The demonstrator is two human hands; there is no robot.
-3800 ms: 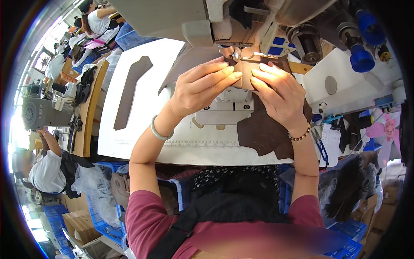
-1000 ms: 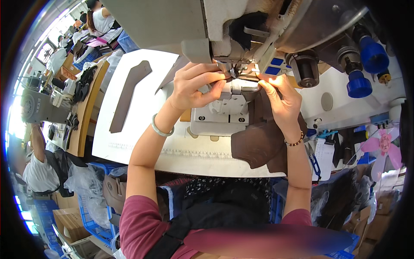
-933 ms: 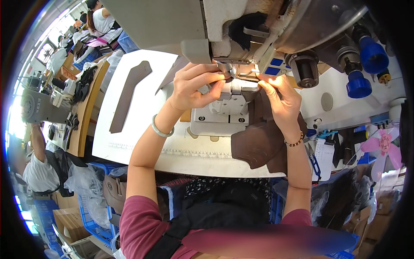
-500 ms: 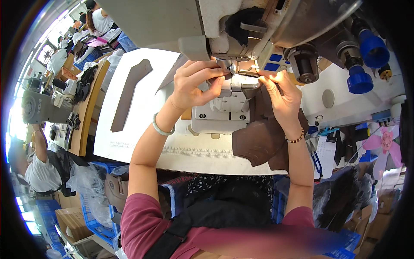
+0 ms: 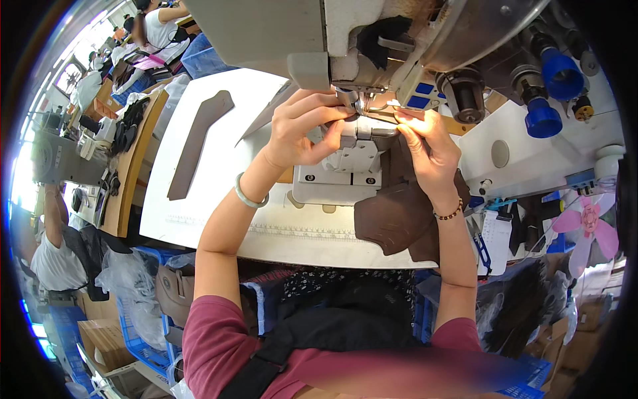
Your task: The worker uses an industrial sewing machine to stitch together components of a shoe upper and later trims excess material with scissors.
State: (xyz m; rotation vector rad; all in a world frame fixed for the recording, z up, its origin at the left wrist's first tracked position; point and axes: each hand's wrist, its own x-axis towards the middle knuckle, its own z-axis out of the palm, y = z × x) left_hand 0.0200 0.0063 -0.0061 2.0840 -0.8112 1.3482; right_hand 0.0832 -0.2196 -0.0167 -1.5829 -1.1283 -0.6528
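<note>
Under the head of a sewing machine (image 5: 342, 156), both my hands work close to the needle area. My left hand (image 5: 307, 128), with a pale bangle at its wrist, has its fingertips bent together at the left of the presser foot. What they pinch is mostly hidden behind them. To the right of the foot, my right hand (image 5: 430, 143) pinches the edge of a dark brown piece of material (image 5: 397, 216) between thumb and forefinger. The rest of that piece hangs down over the machine bed and the table's front, partly behind my right wrist.
A narrow grey-brown cut strip (image 5: 201, 143) lies on the white table (image 5: 266, 233), which has a printed ruler scale. Blue-capped knobs (image 5: 561, 73) hang at the upper right. A pink fan (image 5: 590, 219) and blue-handled snips (image 5: 482, 255) are at the right. Co-workers sit at the left.
The whole view has shifted slightly. Both hands stay at nearly the same place by the presser foot, the right fingers a little changed in pose. The brown piece hangs much as before.
</note>
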